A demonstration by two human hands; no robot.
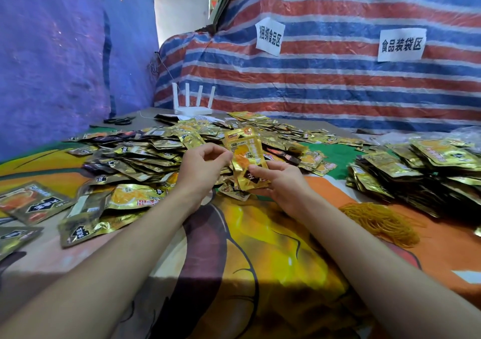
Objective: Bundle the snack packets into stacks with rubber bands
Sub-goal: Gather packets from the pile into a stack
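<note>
Head view: left hand (205,162), right hand (276,182) fingers pinch packets (246,153) standing lengthwise upright.

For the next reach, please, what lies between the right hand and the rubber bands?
Head view: only bare orange cloth between right hand and rubber bands.

Two white paper signs are fixed to the striped tarp (338,83) at the back. The left sign (270,36), hanging slightly tilted, reads 捆绑食品区 in black characters; the right sign (401,44) reads 食品装袋区, also in black. The gold snack packets (145,153) carry printed labels — black patches with pale characters and red bands of lettering — but this print is too small, blurred or turned about to be read.
</note>
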